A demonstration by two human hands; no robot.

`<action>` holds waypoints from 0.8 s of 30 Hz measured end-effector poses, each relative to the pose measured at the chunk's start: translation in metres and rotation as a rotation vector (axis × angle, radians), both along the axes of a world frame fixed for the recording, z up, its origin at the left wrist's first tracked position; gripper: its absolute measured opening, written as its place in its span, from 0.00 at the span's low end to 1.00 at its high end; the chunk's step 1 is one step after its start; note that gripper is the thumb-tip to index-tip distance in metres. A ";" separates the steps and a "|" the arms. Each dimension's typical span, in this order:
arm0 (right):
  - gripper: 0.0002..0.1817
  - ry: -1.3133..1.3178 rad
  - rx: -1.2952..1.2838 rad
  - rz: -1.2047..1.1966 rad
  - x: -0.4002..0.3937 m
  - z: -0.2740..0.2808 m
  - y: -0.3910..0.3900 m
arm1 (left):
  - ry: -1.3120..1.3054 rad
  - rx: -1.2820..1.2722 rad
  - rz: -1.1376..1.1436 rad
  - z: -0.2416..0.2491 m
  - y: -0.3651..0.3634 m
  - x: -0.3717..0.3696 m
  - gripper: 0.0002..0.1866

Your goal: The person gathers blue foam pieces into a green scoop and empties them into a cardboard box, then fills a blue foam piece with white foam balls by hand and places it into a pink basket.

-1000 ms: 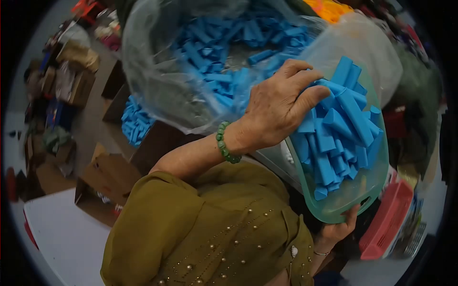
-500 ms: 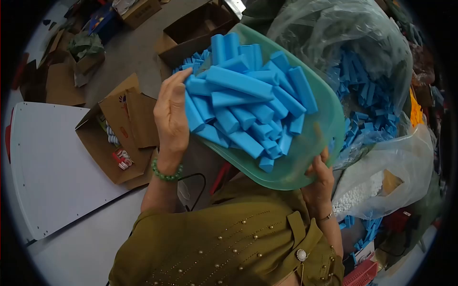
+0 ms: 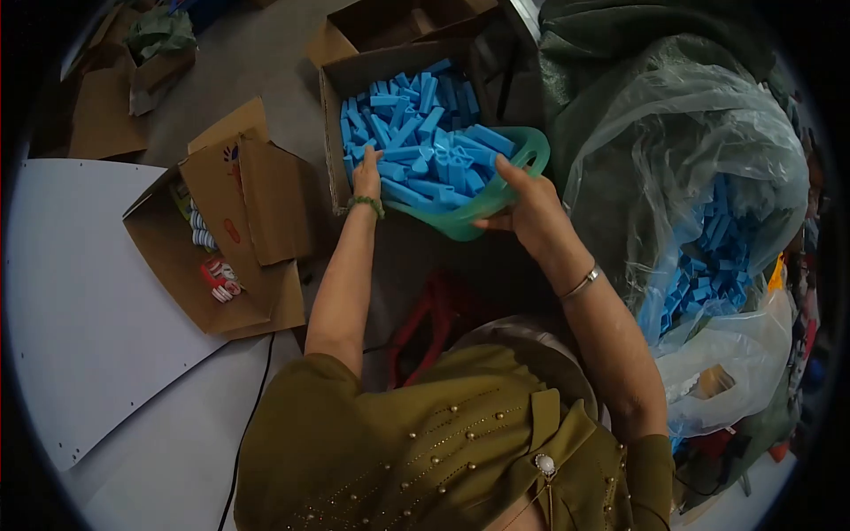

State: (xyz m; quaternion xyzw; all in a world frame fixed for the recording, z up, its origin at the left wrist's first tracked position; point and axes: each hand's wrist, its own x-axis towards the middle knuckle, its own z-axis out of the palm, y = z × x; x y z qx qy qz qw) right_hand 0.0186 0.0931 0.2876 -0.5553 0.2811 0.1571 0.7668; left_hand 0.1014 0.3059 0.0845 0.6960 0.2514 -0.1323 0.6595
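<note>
A green basin (image 3: 533, 146) holding blue foam-like pieces (image 3: 431, 168) is tilted over the near edge of a cardboard box (image 3: 333, 133). More blue pieces (image 3: 403, 99) fill that box, and the two heaps meet. My left hand (image 3: 367, 177), with a green bead bracelet, lies at the basin's left side; its fingers are partly hidden against the pieces. On the right, my right hand (image 3: 531, 205) grips the basin's rim, thumb on the upper side and fingers below.
An open carton (image 3: 266, 203) with small packs stands at left beside a white board (image 3: 88, 292). Clear plastic bags (image 3: 611, 203) with blue pieces (image 3: 717, 257) lie at right. Another empty-looking carton (image 3: 398, 22) is behind the box. Something red (image 3: 425, 327) is below.
Both hands have moved the basin forward, away from my body and over the box. It now tips toward the box, with its pieces against those inside.
</note>
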 end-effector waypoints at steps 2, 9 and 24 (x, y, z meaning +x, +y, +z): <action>0.33 0.137 -0.014 -0.005 0.013 0.007 0.002 | 0.094 0.048 0.044 -0.004 -0.002 0.005 0.33; 0.31 0.180 -0.062 0.025 0.015 0.015 -0.020 | -0.140 0.469 0.038 -0.058 -0.002 -0.010 0.30; 0.27 -0.233 -0.315 -0.105 -0.106 0.108 -0.056 | -0.540 0.367 0.120 -0.011 0.002 -0.028 0.20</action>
